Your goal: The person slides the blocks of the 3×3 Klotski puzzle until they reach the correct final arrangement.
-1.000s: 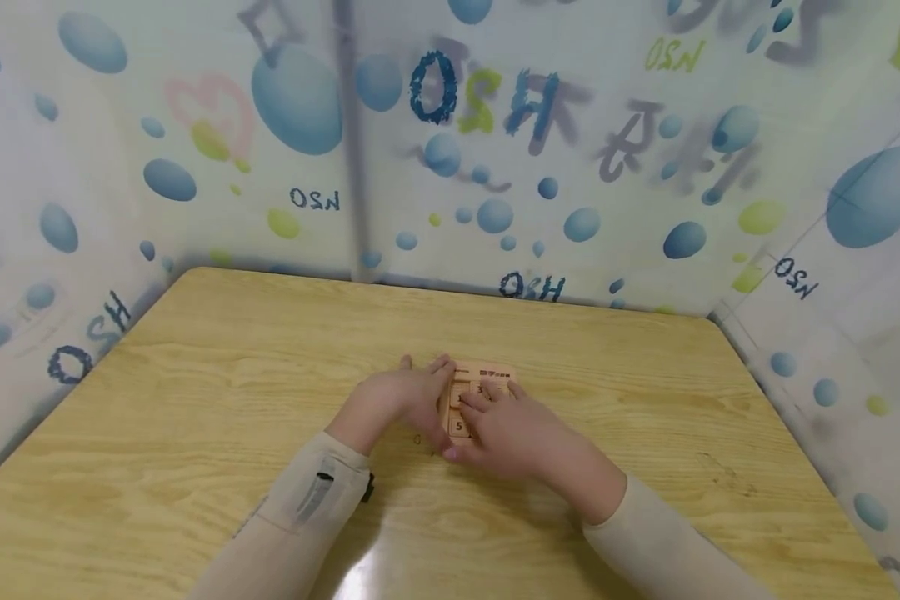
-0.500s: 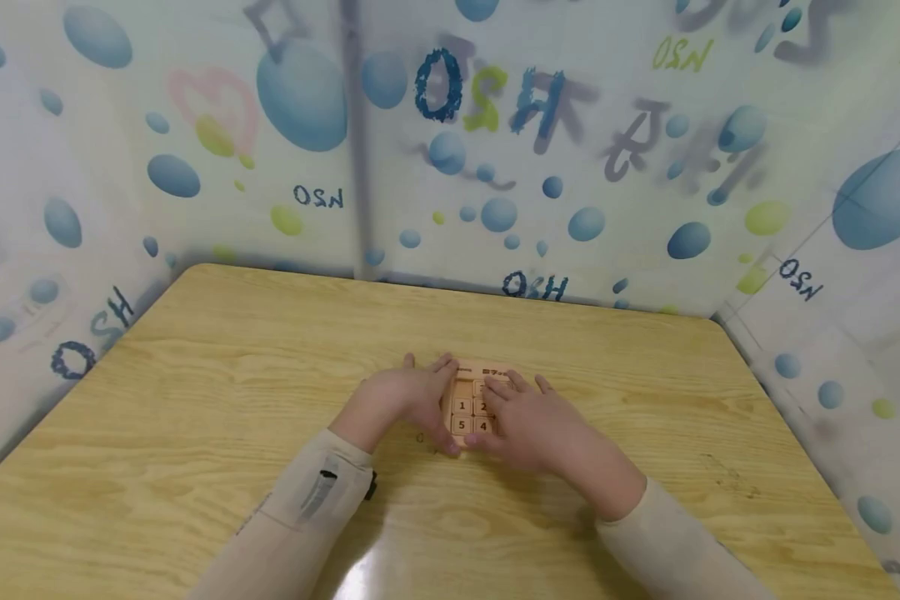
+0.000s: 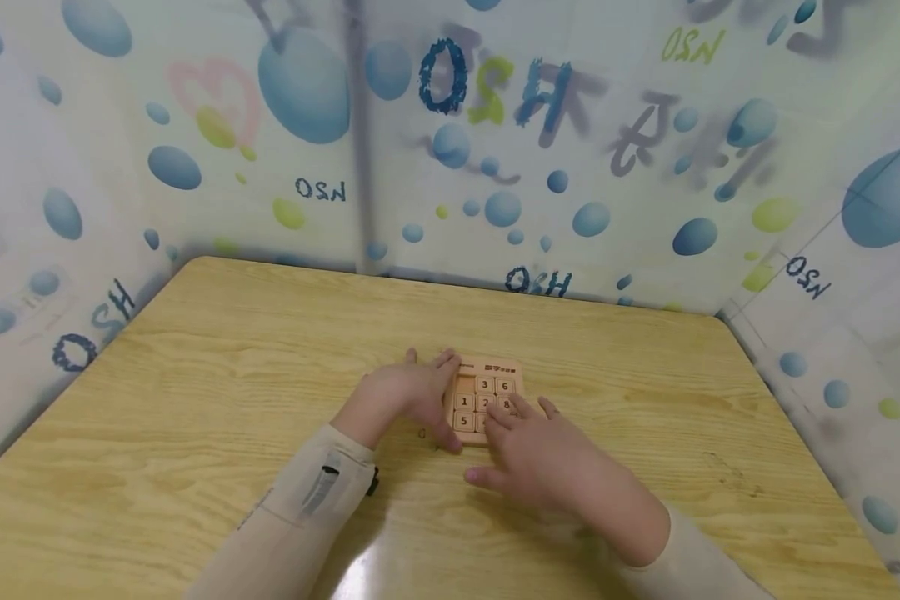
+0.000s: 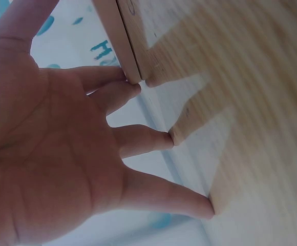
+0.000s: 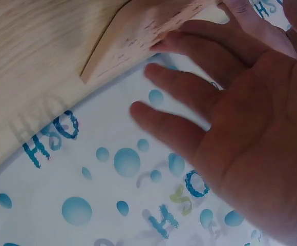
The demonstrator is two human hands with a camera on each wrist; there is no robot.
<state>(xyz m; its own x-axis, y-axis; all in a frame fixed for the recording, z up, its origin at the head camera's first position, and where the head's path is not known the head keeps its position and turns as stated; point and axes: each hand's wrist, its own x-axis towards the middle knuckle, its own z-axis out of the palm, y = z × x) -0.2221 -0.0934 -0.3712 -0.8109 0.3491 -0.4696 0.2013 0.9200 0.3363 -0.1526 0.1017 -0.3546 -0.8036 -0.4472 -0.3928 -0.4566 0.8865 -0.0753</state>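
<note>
A wooden number sliding puzzle (image 3: 501,367) lies flat on the table in the head view. Tiles 3, 6, 1, 2, 8 and 5 can be read; its far-left slot is bare. My left hand (image 3: 405,398) holds the board at its left end, thumb at the near corner and fingers at the far corner. In the left wrist view, two other fingers (image 4: 146,138) touch the tabletop. My right hand (image 3: 543,454) reaches over the near-right part, fingers extended, the fingertips at tiles 2 and 8, hiding tiles there. Whether they press cannot be told.
The wood-grain table (image 3: 270,333) spreads around the board. White walls (image 3: 607,50) printed with blue and green drops stand behind it and at both sides. Faint dark marks (image 3: 731,475) show on the tabletop at the right.
Tile 1 has slid toward the near side, against tile 5, baring the far-left slot. My right hand has drawn back toward the near right, uncovering tiles. The left hand keeps its hold.
</note>
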